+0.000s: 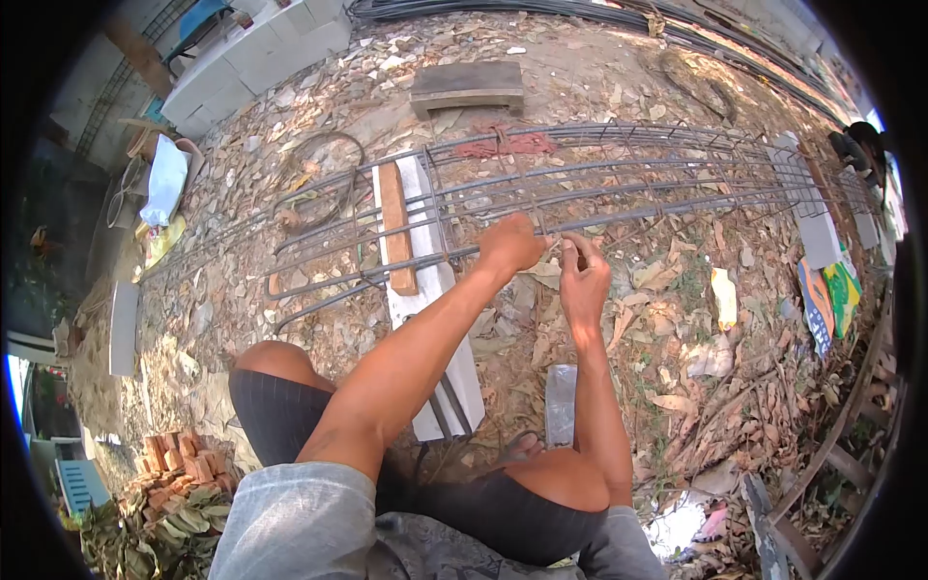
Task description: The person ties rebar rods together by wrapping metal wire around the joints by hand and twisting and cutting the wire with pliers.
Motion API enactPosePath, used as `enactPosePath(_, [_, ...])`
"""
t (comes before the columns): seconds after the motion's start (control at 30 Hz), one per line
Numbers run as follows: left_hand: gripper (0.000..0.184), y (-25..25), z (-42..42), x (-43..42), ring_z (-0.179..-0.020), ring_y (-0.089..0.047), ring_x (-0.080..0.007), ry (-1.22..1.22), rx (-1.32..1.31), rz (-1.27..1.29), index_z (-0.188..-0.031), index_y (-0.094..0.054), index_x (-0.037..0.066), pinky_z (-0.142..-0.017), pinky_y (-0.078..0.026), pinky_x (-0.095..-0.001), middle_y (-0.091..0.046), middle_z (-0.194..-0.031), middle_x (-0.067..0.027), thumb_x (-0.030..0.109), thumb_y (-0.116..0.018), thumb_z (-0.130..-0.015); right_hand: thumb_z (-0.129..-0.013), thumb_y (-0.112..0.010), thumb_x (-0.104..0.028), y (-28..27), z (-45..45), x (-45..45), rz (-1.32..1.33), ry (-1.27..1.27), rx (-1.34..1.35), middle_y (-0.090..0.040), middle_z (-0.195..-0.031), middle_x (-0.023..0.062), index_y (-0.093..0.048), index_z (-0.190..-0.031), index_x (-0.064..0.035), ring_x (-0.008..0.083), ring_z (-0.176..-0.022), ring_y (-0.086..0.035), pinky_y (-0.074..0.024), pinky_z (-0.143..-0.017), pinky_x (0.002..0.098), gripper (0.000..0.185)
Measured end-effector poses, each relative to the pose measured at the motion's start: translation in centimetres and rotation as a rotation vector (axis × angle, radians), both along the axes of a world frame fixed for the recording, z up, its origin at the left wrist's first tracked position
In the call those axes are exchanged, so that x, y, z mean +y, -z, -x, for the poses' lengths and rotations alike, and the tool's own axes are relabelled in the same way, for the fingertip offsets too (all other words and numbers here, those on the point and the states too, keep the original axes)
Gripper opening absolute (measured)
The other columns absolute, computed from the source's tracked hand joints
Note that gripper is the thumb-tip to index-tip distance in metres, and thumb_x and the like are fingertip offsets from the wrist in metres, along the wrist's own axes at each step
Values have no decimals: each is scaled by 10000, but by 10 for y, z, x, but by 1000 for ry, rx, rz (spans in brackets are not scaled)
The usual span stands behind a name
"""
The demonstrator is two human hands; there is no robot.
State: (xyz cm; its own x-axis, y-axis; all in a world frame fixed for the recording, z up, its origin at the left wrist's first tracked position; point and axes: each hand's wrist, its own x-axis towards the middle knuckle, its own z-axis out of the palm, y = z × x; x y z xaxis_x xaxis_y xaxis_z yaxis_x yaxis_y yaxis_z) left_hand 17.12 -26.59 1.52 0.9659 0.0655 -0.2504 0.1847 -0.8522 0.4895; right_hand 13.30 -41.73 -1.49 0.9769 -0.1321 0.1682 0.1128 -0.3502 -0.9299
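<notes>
Steel bars tied into a long cage [638, 217] span the head view. Ground [338, 106] strewn with dry leaves and rubble forms the working surface. The cage crosses a white block [454, 343] bearing a wooden strip [397, 232]; a second white block [820, 237] lies under its right end. Beyond stand a low grey stool [467, 85] and stacked pale blocks [256, 72], with a blue chair [198, 17] behind; broken bricks [179, 469] are heaped at lower left. A pale-blue bag [164, 184] lies at upper left, its contents indiscernible; a green-and-yellow packet [844, 290] lies at right. The left hand [514, 244] is curled at the cage's near bar, its grip hidden; the right hand [585, 266], just beside it, has thumb and fingers bent close together, and whether they pinch anything cannot be told.
</notes>
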Motion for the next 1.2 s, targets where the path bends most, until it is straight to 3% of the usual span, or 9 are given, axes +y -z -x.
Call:
enactPosePath(0.13, [337,-4,18,-6,-1034,-707,-429,-60,-164,58,-947,-749,-4,-838,-537,-535,-743,-1078,-244,329,-730,-892,-984,-639,-222,-36,-56,9,195,-335,11,-764,-1037,247,-780,-1099,-3,398,-991,-742,-560,-875,460,284])
enactPosePath(0.33, [116,22,34,-15,-902,-695,-386,-103,-574,118,-883,-776,52,-790,-429,-522,-766,-940,-147,159,-754,-846,-912,-681,-303,-56,-122,46,976,-706,240,-757,-1015,262,-801,-1025,-33,443,-979,-731,-567,-876,505,317])
enactPosePath(0.43, [126,27,36,-16,-888,-676,-355,-71,-634,106,-932,-778,64,-803,-387,-463,-758,-927,-132,172,-742,-876,-888,-692,-312,-70,-121,58,976,-647,276,-764,-1024,246,-805,-1011,-52,440,-978,-736,-574,-866,510,309])
enactPosePath(0.53, [162,23,40,-17,-921,-673,-325,-88,-690,83,-992,-769,75,-836,-383,-456,-756,-944,-121,199,-742,-891,-912,-716,-345,-93,-111,61,353,-521,547,-762,-970,238,-789,-1076,-43,421,-936,-733,-567,-832,487,352])
enactPosePath(0.63, [184,23,40,-18,-931,-664,-314,-62,-662,48,-1001,-751,70,-847,-383,-456,-751,-949,-126,225,-741,-902,-870,-759,-307,-110,-102,58,669,-432,99,-761,-977,262,-774,-1085,-1,418,-966,-746,-581,-838,477,375])
enactPosePath(0.73, [129,28,42,-21,-932,-655,-311,-51,-687,51,-962,-749,62,-845,-391,-454,-742,-936,-129,155,-726,-876,-860,-780,-297,-101,-96,72,1133,-616,298,-771,-1035,246,-776,-1087,-4,397,-1032,-752,-596,-871,475,371])
enactPosePath(0.83, [92,31,42,-17,-934,-636,-296,-67,-744,25,-904,-749,48,-860,-406,-444,-733,-933,-112,115,-713,-852,-852,-784,-262,-95,-83,87,1323,-574,152,-772,-1122,208,-787,-1106,-40,368,-1095,-745,-602,-909,477,338])
enactPosePath(1.13, [84,33,44,-21,-925,-631,-293,-44,-757,-55,-903,-745,67,-847,-404,-440,-711,-920,-115,59,-683,-848,-853,-778,-250,-101,-88,87,1338,-567,211,-773,-1118,204,-791,-1075,-32,357,-1078,-749,-614,-864,442,311])
enactPosePath(1.2, [83,34,44,-19,-904,-633,-294,-30,-814,-62,-914,-731,75,-817,-394,-441,-698,-891,-102,61,-677,-852,-855,-753,-240,-95,-85,80,1057,-449,335,-769,-1116,220,-791,-1066,-25,370,-1059,-751,-615,-854,437,303])
